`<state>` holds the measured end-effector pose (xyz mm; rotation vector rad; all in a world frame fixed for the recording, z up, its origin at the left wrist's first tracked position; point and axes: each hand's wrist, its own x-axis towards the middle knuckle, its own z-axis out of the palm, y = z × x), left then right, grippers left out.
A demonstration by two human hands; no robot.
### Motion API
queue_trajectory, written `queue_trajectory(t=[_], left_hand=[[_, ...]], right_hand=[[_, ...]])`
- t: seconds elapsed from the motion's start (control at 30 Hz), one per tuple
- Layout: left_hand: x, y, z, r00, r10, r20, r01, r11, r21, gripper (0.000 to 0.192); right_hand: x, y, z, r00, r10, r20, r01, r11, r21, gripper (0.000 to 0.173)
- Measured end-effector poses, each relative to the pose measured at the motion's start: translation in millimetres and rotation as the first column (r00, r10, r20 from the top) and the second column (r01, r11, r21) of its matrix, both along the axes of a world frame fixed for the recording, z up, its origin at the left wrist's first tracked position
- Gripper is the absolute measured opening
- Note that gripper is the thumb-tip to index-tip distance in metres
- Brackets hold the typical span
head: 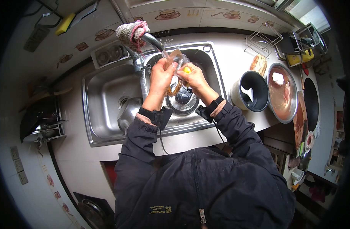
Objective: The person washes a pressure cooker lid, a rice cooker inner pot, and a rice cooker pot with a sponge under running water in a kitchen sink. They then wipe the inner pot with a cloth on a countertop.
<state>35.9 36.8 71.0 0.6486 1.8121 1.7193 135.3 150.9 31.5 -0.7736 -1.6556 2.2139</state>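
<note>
Water runs from the metal faucet (153, 41), which has a cloth wrapped around its bend, over the right-hand sink basin. Under the stream, my left hand (163, 73) grips the rim of a clear, brownish bowl-like item (175, 54); its exact kind cannot be told. My right hand (192, 76) is closed around something small and yellow (187, 69) at the other side of that item. Below both hands a round metal vessel (183, 100) stands in the basin. Splashes blur the area between my fingers.
A metal pot (129, 113) leans over the left basin (106, 100). To the right are a dark-lined bucket (253, 91) holding a white piece, a metal basin (282, 94) with water and pale pieces, and a wire rack (263, 40). A soap tray (109, 54) sits behind the sink.
</note>
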Motion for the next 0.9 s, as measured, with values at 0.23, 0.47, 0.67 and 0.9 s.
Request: queue_trajectory(t=[0.23, 0.47, 0.67, 0.9], left_hand=[[24.0, -16.2, 2.7, 0.998, 0.034, 0.051, -0.041, 0.989, 0.139, 0.035], [13.0, -29.5, 0.9, 0.996, 0.084, 0.028, -0.086, 0.992, 0.096, 0.027], [-31.8, -54.3, -26.2, 0.986, 0.133, 0.101, -0.118, 0.983, -0.143, 0.030], [-66.7, -55.3, -47.0, 0.955, 0.161, 0.248, -0.078, 0.946, -0.313, 0.030]], right_hand=[[5.9, -4.3, 4.7, 1.000, -0.008, 0.007, 0.009, 0.975, -0.222, 0.012], [5.2, 4.1, 8.3, 0.999, 0.019, 0.026, -0.013, 0.974, -0.227, 0.009], [15.7, 2.7, 19.1, 0.995, -0.002, 0.101, 0.056, 0.847, -0.529, 0.012], [12.0, 5.1, -1.4, 0.999, 0.034, -0.011, -0.032, 0.713, -0.701, 0.012]])
